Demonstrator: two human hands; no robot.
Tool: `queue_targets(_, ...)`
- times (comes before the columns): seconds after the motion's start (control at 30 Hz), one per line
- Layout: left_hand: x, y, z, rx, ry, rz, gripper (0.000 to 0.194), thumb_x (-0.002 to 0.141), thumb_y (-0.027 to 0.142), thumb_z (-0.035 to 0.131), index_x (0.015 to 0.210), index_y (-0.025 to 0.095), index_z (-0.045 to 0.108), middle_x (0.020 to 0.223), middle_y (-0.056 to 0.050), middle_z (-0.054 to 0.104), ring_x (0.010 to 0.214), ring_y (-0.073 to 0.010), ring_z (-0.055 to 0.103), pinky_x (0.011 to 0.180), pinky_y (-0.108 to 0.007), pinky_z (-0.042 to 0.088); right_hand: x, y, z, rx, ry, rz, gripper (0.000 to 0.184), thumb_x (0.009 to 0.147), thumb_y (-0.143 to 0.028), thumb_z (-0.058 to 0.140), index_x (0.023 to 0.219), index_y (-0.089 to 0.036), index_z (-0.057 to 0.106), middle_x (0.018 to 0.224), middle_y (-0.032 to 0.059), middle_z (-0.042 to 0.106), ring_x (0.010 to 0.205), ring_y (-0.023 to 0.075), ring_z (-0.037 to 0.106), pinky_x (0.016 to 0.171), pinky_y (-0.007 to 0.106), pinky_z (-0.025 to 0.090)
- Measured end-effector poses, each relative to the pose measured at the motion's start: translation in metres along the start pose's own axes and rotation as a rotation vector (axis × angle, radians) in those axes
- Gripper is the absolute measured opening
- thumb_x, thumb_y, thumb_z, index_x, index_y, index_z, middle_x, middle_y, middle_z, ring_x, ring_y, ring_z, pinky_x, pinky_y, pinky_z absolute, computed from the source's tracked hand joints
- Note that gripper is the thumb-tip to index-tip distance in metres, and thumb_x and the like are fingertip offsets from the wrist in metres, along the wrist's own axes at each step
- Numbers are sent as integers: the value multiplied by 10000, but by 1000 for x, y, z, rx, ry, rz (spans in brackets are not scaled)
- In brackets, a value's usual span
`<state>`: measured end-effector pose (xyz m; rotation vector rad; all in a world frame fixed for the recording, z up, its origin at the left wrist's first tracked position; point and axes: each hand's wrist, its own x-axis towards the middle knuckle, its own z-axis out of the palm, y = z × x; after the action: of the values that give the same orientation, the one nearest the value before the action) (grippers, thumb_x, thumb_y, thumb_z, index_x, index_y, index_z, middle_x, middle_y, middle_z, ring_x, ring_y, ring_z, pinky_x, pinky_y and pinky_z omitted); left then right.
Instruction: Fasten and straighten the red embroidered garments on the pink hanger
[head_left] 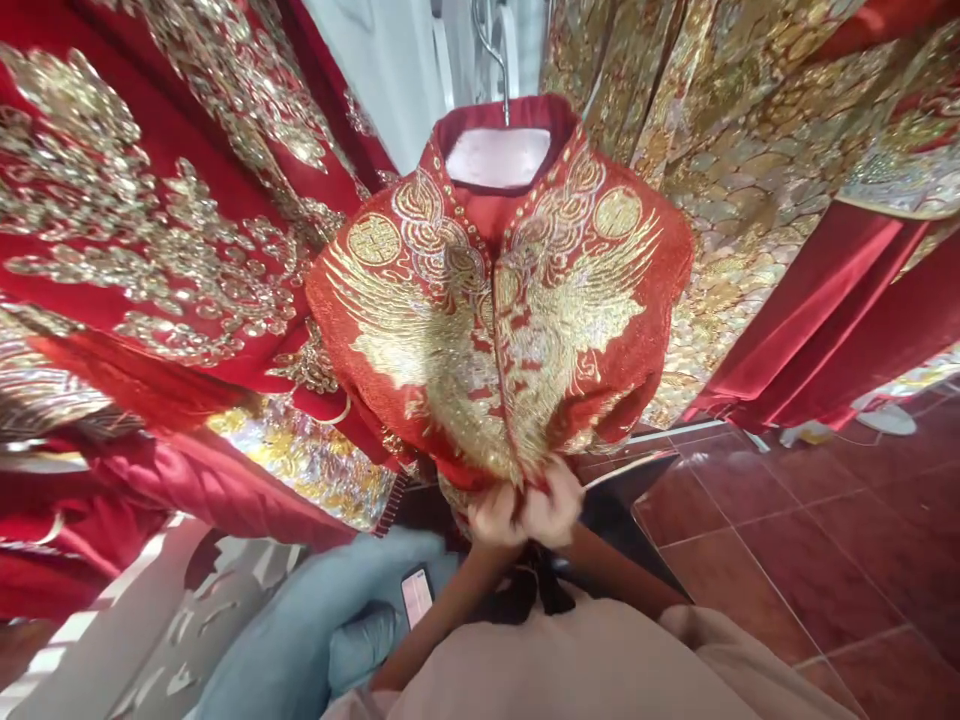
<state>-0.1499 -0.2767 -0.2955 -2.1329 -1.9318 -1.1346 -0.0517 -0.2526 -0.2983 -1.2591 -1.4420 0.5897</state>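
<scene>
The short red jacket with a stand collar and metallic gold embroidery (457,345) hangs from a hanger with a curved silver metal hook (505,95), straight ahead of the person and just beyond the fingers; its long axis, marked by the narrow front closure, runs from the collar down to the hands; the left hand (495,515) sits just to the left of that line and the right hand (553,503) just to its right, the two side by side at the lower front edge; neither is plainly nearer. The fingers of both hands look clamped on the gathered red cloth there, though blur hides exactly how each one lies.

The jacket is upright, its sleeves rounded out at the sides; gold wing-like shapes spread across both halves of the chest, with a round gold medallion near each shoulder and small bead-like dots along the collar edges; the front meets below the neck, while the collar stands apart around a pale panel (499,157); a deep red garment with gold sequins (202,225) hangs to the left, a gold-patterned garment (757,170) to the right, above a red tiled floor (817,540).
</scene>
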Motion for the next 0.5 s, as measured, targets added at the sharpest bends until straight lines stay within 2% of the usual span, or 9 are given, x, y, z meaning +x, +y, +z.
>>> queue_targets(0.1, 31, -19, 31, -17, -138, -214, 132, 724, 171, 519, 606, 202, 470, 522, -17, 456, 490, -158, 474, 512, -247, 356, 36, 17, 28, -118, -65, 112, 135, 708, -102, 355, 665, -200, 437, 620, 41, 470, 578, 160, 439, 575, 284, 370)
queue_targets(0.2, 55, -40, 46, -97, -238, -375, 39, 737, 159, 539, 735, 198, 539, 670, -46, 552, 635, -196, 554, 633, -270, 422, 51, 32, 46, -179, -125, 129, 163, 729, -125, 372, 782, -176, 517, 761, 88, 550, 702, 197, 505, 662, 320, 427)
queue_targets(0.27, 56, -50, 46, -201, -280, -446, 87, 726, 163, 581, 805, 201, 573, 813, -66, 601, 802, -216, 589, 760, -282, 446, 40, 38, 49, -162, -188, 68, 212, 771, -179, 404, 914, -154, 559, 927, 131, 588, 876, 233, 539, 805, 372, 453)
queue_targets(0.33, 44, -61, 41, -320, -281, -530, 130, 711, 164, 610, 835, 199, 589, 911, -73, 613, 927, -217, 580, 865, -284, 434, 16, 47, 47, -19, -227, 51, 291, 795, -241, 450, 1044, -150, 566, 1078, 144, 590, 1040, 249, 524, 959, 415, 414)
queue_targets(0.4, 25, -75, 33, -418, -246, -663, 106, 729, 201, 608, 832, 190, 584, 916, -69, 611, 944, -209, 572, 899, -298, 428, -12, 63, 40, 179, -187, 202, 335, 758, -279, 522, 1072, -170, 570, 1100, 119, 596, 1065, 237, 529, 1018, 423, 387)
queue_targets(0.43, 15, -84, 28, -457, -223, -750, 97, 747, 233, 597, 828, 184, 575, 885, -64, 608, 911, -203, 577, 884, -310, 437, -24, 73, 36, 245, -149, 317, 340, 727, -287, 551, 1048, -175, 571, 1055, 106, 604, 1003, 229, 555, 994, 430, 410)
queue_targets(0.5, -1, -103, 19, -530, -196, -940, 142, 767, 301, 590, 820, 173, 559, 801, -50, 597, 813, -189, 586, 815, -326, 462, -43, 95, 26, 298, -64, 542, 366, 675, -310, 579, 1012, -173, 542, 937, 78, 597, 800, 194, 579, 845, 424, 492)
